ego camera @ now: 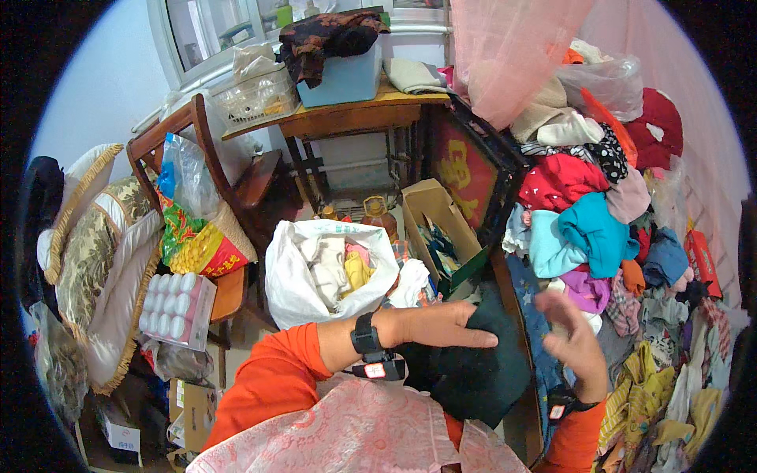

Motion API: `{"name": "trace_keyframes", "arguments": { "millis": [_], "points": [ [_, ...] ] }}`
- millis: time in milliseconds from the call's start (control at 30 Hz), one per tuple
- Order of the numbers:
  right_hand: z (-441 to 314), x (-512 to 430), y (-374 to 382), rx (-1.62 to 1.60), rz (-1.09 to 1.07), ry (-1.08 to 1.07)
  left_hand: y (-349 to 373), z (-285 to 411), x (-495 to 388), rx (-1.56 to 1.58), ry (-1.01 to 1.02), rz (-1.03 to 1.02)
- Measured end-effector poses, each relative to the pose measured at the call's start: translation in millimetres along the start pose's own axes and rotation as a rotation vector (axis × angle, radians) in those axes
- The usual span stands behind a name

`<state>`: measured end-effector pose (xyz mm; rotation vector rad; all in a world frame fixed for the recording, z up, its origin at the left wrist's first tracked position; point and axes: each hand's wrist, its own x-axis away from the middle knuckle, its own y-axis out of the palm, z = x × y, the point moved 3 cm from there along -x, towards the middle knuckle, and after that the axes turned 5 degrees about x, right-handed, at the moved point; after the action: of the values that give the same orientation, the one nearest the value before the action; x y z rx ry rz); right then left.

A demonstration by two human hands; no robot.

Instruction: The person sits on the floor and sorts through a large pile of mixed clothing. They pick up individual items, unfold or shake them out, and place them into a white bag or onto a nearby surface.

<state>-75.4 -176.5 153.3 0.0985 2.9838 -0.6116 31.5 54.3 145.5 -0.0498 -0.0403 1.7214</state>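
My left hand (pixel 440 325) is stretched to the right over a dark green-black cloth (pixel 491 366) across my lap, thumb apart from the fingers; it seems to rest on or just above the cloth. My right hand (pixel 571 337), slightly blurred, is raised to the right of the cloth, over the edge of a blue star-patterned fabric (pixel 535 313), with fingers apart and nothing in it. In front of me stands an open white woven sack (pixel 284 284) with white, yellow and pink cloths inside. White and patterned garments (pixel 414 284) lie beside the sack.
Piled clothes (pixel 597 236) cover the bed at right. Ahead are an open cardboard box (pixel 426 198) with packets, a dark framed panel (pixel 464 159) and a wooden table (pixel 355 109) bearing bins. A wooden chair (pixel 230 295) with a plastic bag stands left, near patterned cushions (pixel 89 266).
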Motion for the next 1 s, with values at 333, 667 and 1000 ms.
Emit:
{"name": "trace_keyframes", "arguments": {
  "millis": [333,667,1000],
  "points": [
    [11,-36,105,-0.002,-0.322,0.267,-43,-20,9,-0.288,0.042,0.062],
    [-87,-117,64,-0.433,0.154,0.1,-179,-109,105,-0.44,-0.16,0.572],
    [-174,-192,235,0.238,-1.134,-0.009,-174,-170,176,-0.427,0.013,0.261]
  ]
}}
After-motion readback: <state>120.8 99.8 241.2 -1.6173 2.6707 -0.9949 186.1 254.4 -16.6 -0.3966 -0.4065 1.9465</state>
